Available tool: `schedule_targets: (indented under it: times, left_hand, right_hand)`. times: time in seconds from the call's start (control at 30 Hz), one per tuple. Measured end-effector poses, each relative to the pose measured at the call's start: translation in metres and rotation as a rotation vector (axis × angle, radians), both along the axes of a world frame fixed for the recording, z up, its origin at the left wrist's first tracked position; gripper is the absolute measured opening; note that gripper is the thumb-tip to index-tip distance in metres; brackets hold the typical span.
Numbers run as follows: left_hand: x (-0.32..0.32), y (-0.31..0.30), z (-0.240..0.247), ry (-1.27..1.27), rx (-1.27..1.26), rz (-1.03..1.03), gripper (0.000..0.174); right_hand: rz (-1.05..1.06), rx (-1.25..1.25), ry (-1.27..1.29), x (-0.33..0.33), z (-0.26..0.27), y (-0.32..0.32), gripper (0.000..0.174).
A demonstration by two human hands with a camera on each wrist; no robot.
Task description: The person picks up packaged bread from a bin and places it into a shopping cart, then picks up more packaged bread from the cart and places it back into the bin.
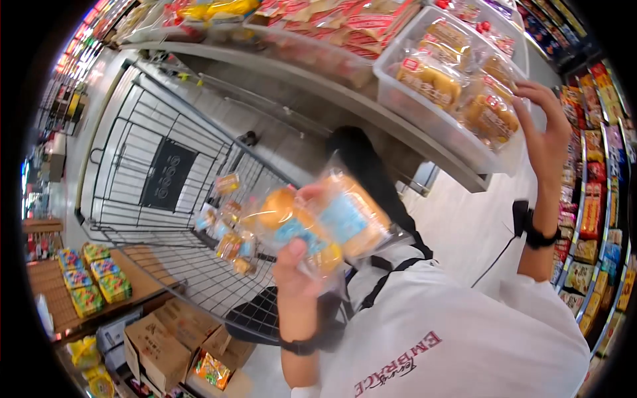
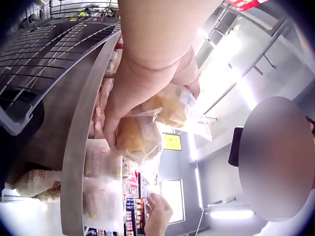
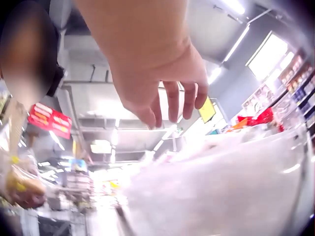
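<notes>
My left hand (image 1: 296, 270) grips two clear-wrapped bread packs above the cart's near side. One bread pack (image 1: 355, 215) is a pale loaf with a blue label; the other wrapped bread (image 1: 277, 209) is rounder and golden. In the left wrist view the fingers of my left hand (image 2: 147, 93) spread around both bread packs. My right hand (image 1: 545, 129) is beside the right rim of a translucent plastic bin (image 1: 424, 123) of wrapped bread rolls (image 1: 430, 83). In the right wrist view my right hand (image 3: 162, 83) holds nothing, its fingers loosely bent over the bin.
A wire shopping cart (image 1: 126, 179) stands at the left, with several small wrapped breads (image 1: 229, 245) inside. The grey shelf edge (image 1: 318, 76) runs along the bins. Cardboard boxes (image 1: 162, 341) sit at lower left. Snack shelves (image 1: 590, 192) line the right.
</notes>
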State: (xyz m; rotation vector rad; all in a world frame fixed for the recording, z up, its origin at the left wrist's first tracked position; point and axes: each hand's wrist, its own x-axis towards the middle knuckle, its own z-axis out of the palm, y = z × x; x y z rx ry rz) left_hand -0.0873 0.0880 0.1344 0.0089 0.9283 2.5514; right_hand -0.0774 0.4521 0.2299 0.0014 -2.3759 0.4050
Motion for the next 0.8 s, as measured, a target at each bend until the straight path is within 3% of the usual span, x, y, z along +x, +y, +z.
schedule_targets:
  times: [0.07, 0.1, 0.13, 0.2, 0.3, 0.33, 0.4, 0.43, 0.47, 0.53, 0.7, 0.77, 0.8]
  left_hand:
    - [-0.002, 0.008, 0.002, 0.001, 0.033, -0.084, 0.083]
    - [-0.003, 0.014, 0.007, 0.034, 0.047, -0.077, 0.084]
    - [-0.003, 0.02, 0.011, 0.066, 0.062, -0.072, 0.086]
    - [-0.003, 0.026, 0.011, 0.063, 0.082, -0.096, 0.087]
    - [-0.003, 0.023, 0.005, 0.262, -0.029, -0.081, 0.089]
    - [0.0, 0.021, 0.007, 0.196, -0.02, -0.042, 0.088]
    - [0.005, 0.019, 0.008, 0.13, -0.006, -0.011, 0.087]
    - [0.006, 0.019, 0.008, 0.049, 0.148, -0.04, 0.089]
    - [0.007, 0.019, 0.008, -0.036, 0.3, -0.068, 0.092]
    - [0.007, 0.023, 0.009, 0.0, 0.294, -0.098, 0.09]
    - [0.004, 0.028, 0.01, 0.077, 0.191, -0.118, 0.081]
    - [0.004, 0.031, 0.009, 0.076, 0.167, -0.098, 0.08]
    - [0.004, 0.031, 0.009, 0.08, 0.152, -0.103, 0.078]
  right_hand:
    - [0.227, -0.639, -0.144, 0.012, -0.007, -0.043, 0.024]
    - [0.363, -0.704, -0.269, 0.011, -0.015, -0.072, 0.037]
    - [0.475, -0.927, -0.459, 0.01, -0.022, -0.101, 0.052]
    - [0.549, -0.975, -0.827, 0.008, -0.041, -0.125, 0.062]
    - [0.56, -1.111, -0.971, 0.003, -0.049, -0.131, 0.062]
    - [0.564, -1.111, -0.974, 0.004, -0.054, -0.13, 0.062]
    - [0.546, -0.633, -0.365, 0.006, -0.059, -0.125, 0.055]
    - [0.455, -0.49, -0.207, 0.008, -0.052, -0.129, 0.049]
    - [0.452, -0.486, -0.206, 0.006, -0.053, -0.125, 0.049]
    - [0.587, 0.107, 0.106, 0.001, -0.064, -0.118, 0.046]
    - [0.626, -0.03, 0.02, 0.014, -0.064, -0.123, 0.042]
    - [0.568, -0.271, -0.068, 0.017, -0.059, -0.12, 0.053]
    - [0.561, -0.268, -0.068, 0.018, -0.061, -0.119, 0.053]
